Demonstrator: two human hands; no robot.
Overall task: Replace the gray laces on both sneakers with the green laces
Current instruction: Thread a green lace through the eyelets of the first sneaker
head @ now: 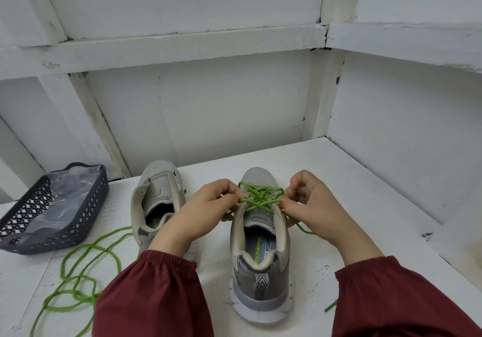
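Note:
Two gray sneakers stand side by side on the white table, heels toward me. The right sneaker [260, 253] carries a green lace [260, 196] criss-crossed through its eyelets. My left hand [200, 214] pinches that lace at the shoe's left eyelet row. My right hand [310, 206] pinches it at the right row, and a free end trails beneath that hand. The left sneaker [159, 196] has no lace in its eyelets; its tongue lies open. A second green lace [86, 271] is loose in loops on the table at the lower left.
A dark plastic basket [86, 206] lined with clear plastic sits at the left edge of the table [365, 206]. White walls and beams close in the back and right side. A short green lace end [330, 306] shows by my right sleeve.

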